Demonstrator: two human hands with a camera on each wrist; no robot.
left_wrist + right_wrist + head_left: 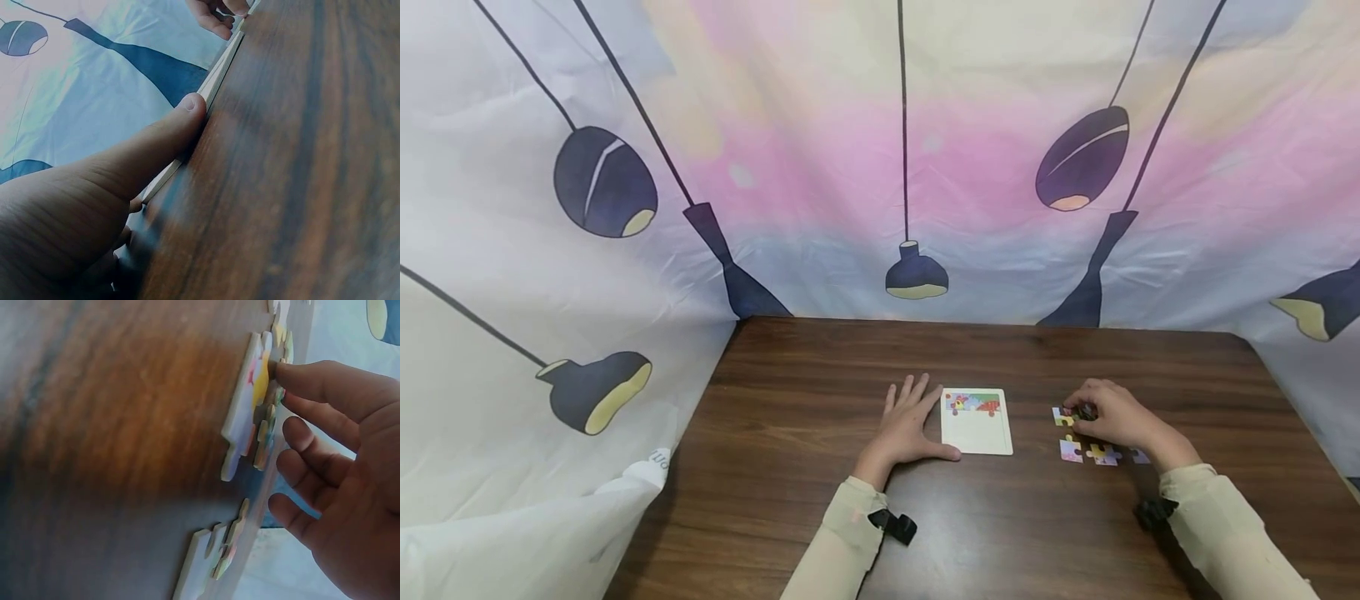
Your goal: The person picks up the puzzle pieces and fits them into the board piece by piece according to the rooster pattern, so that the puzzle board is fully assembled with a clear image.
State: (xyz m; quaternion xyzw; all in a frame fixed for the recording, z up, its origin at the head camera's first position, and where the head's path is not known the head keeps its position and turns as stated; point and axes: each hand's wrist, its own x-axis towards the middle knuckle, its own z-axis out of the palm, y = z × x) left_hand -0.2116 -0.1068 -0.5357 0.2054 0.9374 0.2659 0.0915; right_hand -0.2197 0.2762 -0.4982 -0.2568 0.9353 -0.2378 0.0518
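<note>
Pale glare on tabletop; wrist views dimmer, softly blurred.

Pale cream sleeves with wrinkled cuffs, plus small blocky black wrist-worn devices

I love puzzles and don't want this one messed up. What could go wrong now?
The right hand is among loose pieces lying close together, so it might nudge a neighbor out of place. The purple piece near the right wrist could get brushed by it. The left hand touches the white board, so a bump there might jiggle the pieces along its top.
</note>
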